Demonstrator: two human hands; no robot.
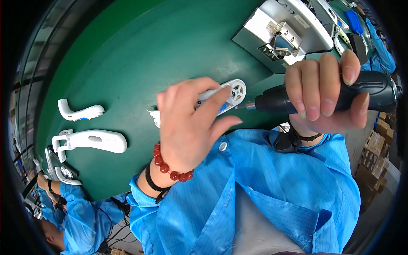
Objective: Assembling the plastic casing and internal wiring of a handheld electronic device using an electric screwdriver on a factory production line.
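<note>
One boxy device (257, 34) stands beyond the screwdriver (274, 100).

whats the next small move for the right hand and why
Perhaps shift the screwdriver so its tip is over the white part: the right hand grips it with the tip just beside the part, and the left hand's fingers lie over that part.

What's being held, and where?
The right grip holds a black, cylindrical power screwdriver around its middle. Whether the left grip holds the white, round-ended plastic piece can't be told.
</note>
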